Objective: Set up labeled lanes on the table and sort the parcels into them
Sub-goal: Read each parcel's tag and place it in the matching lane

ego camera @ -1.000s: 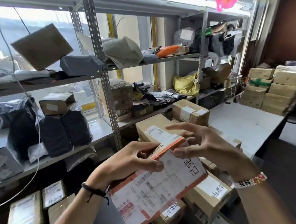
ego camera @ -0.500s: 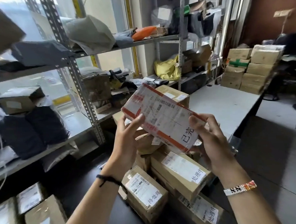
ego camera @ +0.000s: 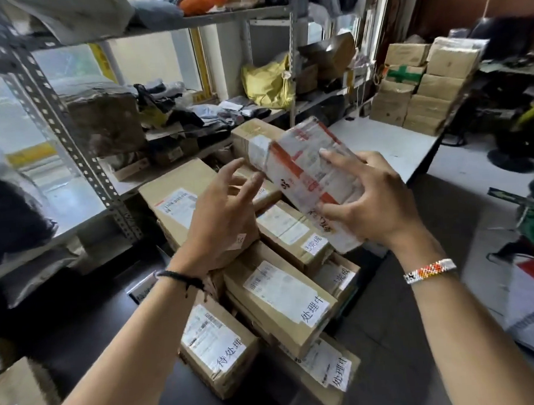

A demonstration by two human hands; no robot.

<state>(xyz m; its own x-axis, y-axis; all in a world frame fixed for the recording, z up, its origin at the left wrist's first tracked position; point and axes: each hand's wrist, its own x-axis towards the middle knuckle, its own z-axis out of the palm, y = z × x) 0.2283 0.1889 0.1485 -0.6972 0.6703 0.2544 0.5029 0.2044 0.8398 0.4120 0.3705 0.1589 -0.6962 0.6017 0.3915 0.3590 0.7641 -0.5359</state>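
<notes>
**Parcel [ego camera: 304, 166] held above the pile, right hand [ego camera: 374, 203] gripping**

Head view: at centre frame my right hand holds the white, orange-striped parcel, thumb under its lower edge and fingers laid over its printed face. It is tilted toward me, I judge so that I can read its label and choose a lane. My left hand [ego camera: 226, 217] is wide, fingers straight and spread just beside the parcel's near end, probably to steady it; I cannot tell whether it touches. Below, cardboard boxes [ego camera: 280, 297] with handwritten status stickers lie heaped on the dark desk [ego camera: 95, 319], unsorted to my eye. The white desk [ego camera: 389, 143] lies at upper right, and the shelf rack [ego camera: 70, 141] is at left.
</notes>
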